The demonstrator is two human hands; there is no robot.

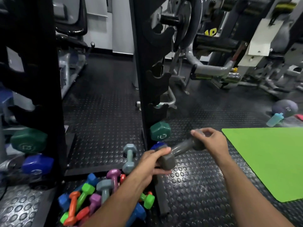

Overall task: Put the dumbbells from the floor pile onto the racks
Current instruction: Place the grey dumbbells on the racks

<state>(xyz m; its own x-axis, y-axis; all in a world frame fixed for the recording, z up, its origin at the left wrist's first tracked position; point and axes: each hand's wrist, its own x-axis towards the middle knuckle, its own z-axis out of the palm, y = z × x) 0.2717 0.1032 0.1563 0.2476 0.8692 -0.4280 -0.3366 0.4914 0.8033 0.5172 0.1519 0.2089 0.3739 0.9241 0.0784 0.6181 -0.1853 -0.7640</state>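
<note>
Your open cradles [158, 79] on the right rack post [142, 89] stand bare above the green dumbbell [160, 131]. Studded floor [196, 185] between post and green mat [268, 161] lies open. Dumbbell pile [98, 194] crowds the post's foot. Left rack [32, 63] and the grey-blue dumbbell [129, 158] narrow the gap between the racks.

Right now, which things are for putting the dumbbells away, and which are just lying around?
For the job:
- grey dumbbell, held by the left hand and right hand
- colourful floor pile
- rack

Just lying about:
- green mat
- blue bottle
- dark ball
</note>
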